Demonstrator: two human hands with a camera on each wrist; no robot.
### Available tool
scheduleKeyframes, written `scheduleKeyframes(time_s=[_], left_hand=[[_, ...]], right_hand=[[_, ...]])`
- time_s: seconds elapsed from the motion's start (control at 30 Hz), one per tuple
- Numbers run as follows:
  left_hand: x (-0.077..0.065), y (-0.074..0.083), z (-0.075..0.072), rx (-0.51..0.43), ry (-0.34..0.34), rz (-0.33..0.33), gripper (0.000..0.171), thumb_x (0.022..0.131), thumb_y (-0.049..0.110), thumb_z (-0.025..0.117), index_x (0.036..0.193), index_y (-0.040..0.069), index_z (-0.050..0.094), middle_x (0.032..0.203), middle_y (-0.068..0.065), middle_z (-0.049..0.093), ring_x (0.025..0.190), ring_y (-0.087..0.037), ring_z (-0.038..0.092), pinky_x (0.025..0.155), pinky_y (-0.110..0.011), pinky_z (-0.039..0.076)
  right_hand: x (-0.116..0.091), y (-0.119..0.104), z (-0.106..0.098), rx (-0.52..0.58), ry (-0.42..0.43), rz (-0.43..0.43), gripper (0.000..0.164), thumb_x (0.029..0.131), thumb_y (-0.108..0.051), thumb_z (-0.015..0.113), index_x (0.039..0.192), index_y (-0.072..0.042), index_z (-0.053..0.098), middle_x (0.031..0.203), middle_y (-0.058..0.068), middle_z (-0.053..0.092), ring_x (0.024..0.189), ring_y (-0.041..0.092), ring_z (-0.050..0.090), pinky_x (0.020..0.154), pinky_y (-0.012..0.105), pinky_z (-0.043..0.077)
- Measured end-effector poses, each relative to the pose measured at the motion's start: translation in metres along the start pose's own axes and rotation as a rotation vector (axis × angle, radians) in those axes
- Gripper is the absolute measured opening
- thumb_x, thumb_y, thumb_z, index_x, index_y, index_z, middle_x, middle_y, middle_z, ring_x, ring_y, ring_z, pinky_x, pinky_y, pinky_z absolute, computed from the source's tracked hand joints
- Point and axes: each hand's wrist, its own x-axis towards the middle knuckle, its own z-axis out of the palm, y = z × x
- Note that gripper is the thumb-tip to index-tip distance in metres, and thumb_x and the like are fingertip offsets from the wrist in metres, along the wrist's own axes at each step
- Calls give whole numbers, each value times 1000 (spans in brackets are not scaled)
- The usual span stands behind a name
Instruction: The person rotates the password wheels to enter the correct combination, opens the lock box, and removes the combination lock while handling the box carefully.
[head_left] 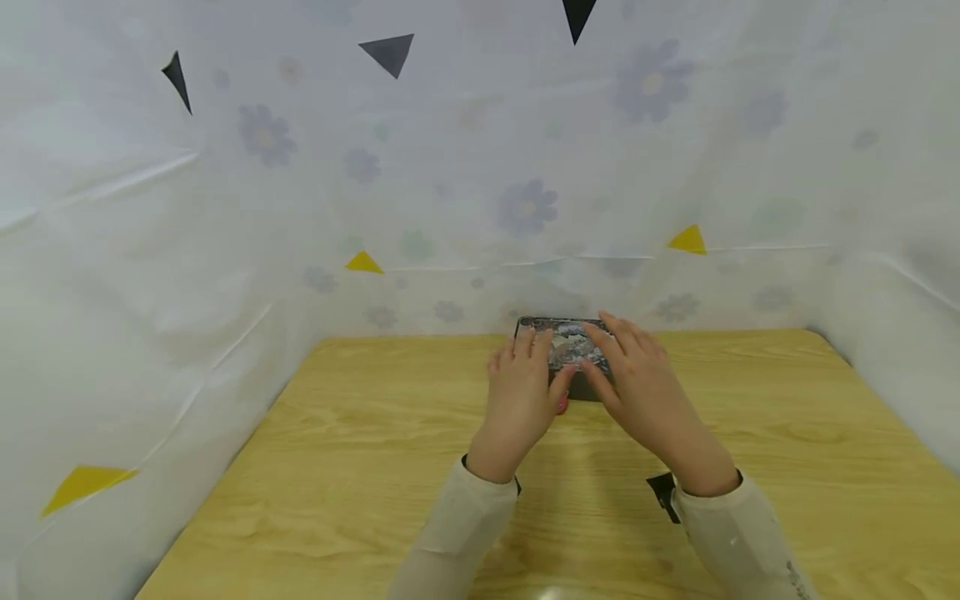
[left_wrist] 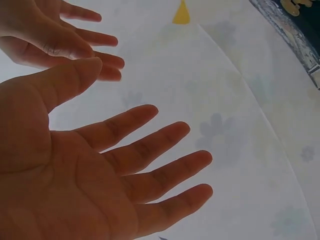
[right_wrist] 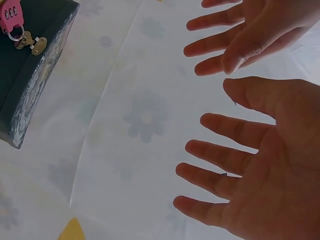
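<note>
A dark green box (right_wrist: 35, 65) with a grey patterned edge shows at the upper left of the right wrist view. It bears a brass hasp (right_wrist: 32, 44) with a pink combination padlock (right_wrist: 10, 15) hooked through it. In the head view the patterned top of the box (head_left: 572, 343) shows between the hands at the table's far side. My left hand (head_left: 519, 396) and right hand (head_left: 639, 387) are raised, overlapping the box in this view. Fingers on both are spread and nearly straight, and the palms hold nothing. The thumbs come close together.
The wooden table (head_left: 360, 442) ends at a white flower-print curtain (head_left: 450, 183), which also hangs along both sides. Yellow triangles (head_left: 688, 240) and black ones (head_left: 390, 54) are stuck on it. Dark pieces (head_left: 663, 493) show beside the sleeves at the wrists.
</note>
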Motion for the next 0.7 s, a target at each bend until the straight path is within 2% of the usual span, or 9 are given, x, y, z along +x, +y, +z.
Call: scheduleKeyframes(time_s=[0.27,0.57,0.7], left_hand=[[9,-1,9,-21,-46,-41,57,98,39,53,144,9,42,145,-16,41,131,-37,39,108,-55,31],[17,-3,20,-18,-95,-70,56,99,38,52,145,8,41,148,-18,37,131,-39,40,109,-54,30],[20,-3,25,-2,-101,-81,55,98,38,52,143,8,43,145,-16,42,129,-37,44,107,-52,34]], right_hand=[[-1,5,2,-9,-96,53,51,95,-17,60,139,3,45,144,28,37,131,48,33,105,66,24],[-1,12,8,-1,-156,88,51,96,-18,59,139,3,44,144,30,37,131,50,31,105,67,23],[0,15,11,-6,-166,87,50,96,-19,59,138,4,45,142,30,39,129,50,35,103,67,25]])
